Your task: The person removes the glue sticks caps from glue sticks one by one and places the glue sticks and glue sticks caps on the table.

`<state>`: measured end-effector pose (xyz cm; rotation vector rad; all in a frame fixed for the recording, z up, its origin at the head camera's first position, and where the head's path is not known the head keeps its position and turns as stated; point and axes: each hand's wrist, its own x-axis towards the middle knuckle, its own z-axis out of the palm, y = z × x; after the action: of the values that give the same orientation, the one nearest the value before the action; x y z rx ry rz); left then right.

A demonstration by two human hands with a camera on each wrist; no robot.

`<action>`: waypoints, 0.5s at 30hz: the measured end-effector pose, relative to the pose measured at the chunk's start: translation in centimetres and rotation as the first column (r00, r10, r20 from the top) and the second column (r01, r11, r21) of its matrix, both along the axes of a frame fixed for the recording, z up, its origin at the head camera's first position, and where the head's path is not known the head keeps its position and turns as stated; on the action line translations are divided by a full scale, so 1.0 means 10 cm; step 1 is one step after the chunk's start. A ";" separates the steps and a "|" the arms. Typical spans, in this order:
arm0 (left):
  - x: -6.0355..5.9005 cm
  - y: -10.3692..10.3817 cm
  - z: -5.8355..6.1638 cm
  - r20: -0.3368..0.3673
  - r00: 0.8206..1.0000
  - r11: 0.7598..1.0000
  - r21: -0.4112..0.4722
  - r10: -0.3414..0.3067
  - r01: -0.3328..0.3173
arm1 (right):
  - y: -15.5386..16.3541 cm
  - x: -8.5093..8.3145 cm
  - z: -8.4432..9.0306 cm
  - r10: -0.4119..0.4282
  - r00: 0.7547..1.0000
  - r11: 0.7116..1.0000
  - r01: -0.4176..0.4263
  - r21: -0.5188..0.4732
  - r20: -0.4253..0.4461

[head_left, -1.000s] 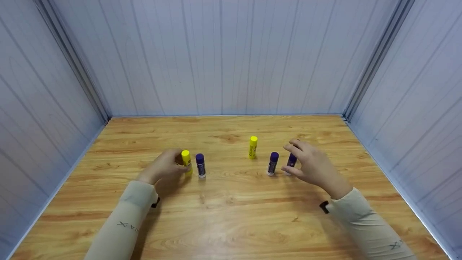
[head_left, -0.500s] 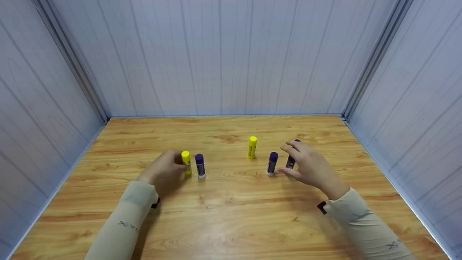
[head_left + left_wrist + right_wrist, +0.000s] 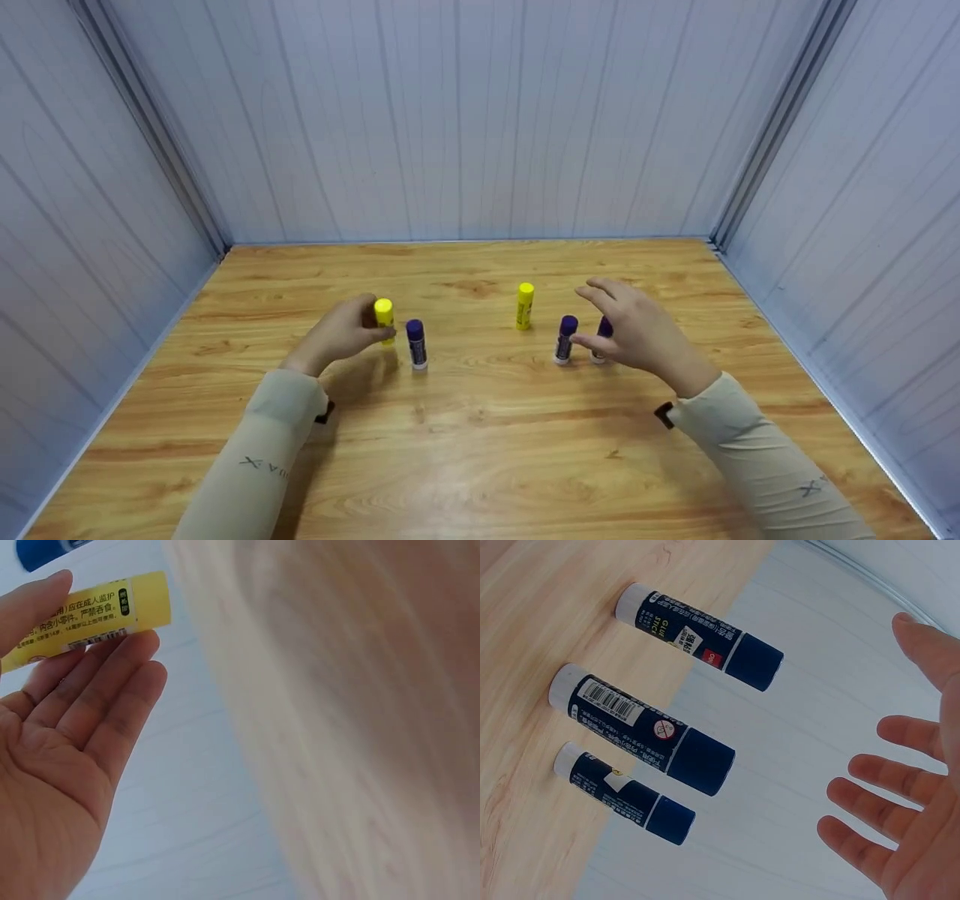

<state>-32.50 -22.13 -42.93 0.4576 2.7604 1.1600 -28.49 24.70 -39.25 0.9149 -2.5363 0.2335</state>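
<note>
My left hand [image 3: 341, 331] pinches a yellow glue stick [image 3: 385, 315] between thumb and fingers, raised above the table. In the left wrist view that glue stick [image 3: 97, 615] shows black print and a barcode. Just right of it, a dark blue glue stick [image 3: 417, 345] with a white base stands upright. My right hand [image 3: 641, 330] is spread and holds nothing. Beside it, dark blue glue sticks [image 3: 565, 341] stand upright; the right wrist view shows three: one with a barcode [image 3: 641, 727], one with a red logo [image 3: 697, 637] and another [image 3: 622, 791]. The head view hides one behind the hand.
A second yellow glue stick [image 3: 524, 307] stands upright farther back, right of the middle. The wood-grain table [image 3: 480, 450] is bounded by a pale panel wall [image 3: 465, 120] at the back and panels at both sides.
My left hand has lifted the yellow glue stick off the table and slightly away from me. My right hand has drifted a little left and up, its fingers off the dark blue glue sticks.
</note>
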 end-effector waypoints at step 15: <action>0.16 0.37 0.45 -0.234 0.971 0.998 0.020 -0.049 0.055 | -0.11 -0.10 0.10 0.047 0.998 0.999 -0.046 -0.019 0.031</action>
<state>-30.90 -18.40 -38.40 0.7077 2.9099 1.2032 -29.50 23.65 -38.25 0.9713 -2.5390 0.2875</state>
